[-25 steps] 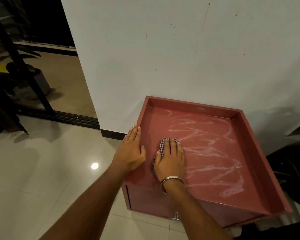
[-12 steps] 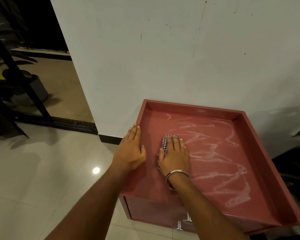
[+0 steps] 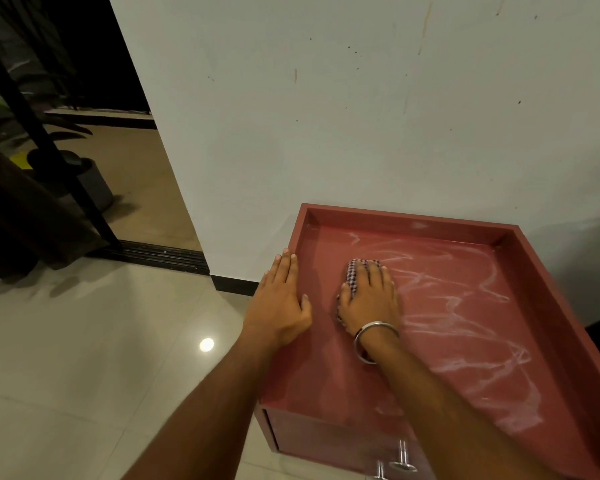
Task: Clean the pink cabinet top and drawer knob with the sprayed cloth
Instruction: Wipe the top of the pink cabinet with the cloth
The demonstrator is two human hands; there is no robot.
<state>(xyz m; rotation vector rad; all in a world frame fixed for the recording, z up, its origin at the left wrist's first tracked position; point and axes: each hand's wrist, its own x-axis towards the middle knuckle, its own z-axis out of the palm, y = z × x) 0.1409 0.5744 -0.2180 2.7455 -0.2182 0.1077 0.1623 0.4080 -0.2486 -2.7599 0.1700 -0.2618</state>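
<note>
The checked cloth (image 3: pixel 353 276) is pressed flat onto the pink cabinet top (image 3: pixel 465 327) near its left edge, about midway between the back and front edges, mostly covered by the right hand (image 3: pixel 369 299), whose fingers are laid out nearly straight over it. A metal bangle (image 3: pixel 374 336) is worn on that wrist. The left hand (image 3: pixel 279 299) is rested flat, fingers extended, on the raised left rim, nothing held. White streaks (image 3: pixel 471 306) are spread across the top toward the right edge. The drawer knob (image 3: pixel 400 457) is seen below the front edge.
</note>
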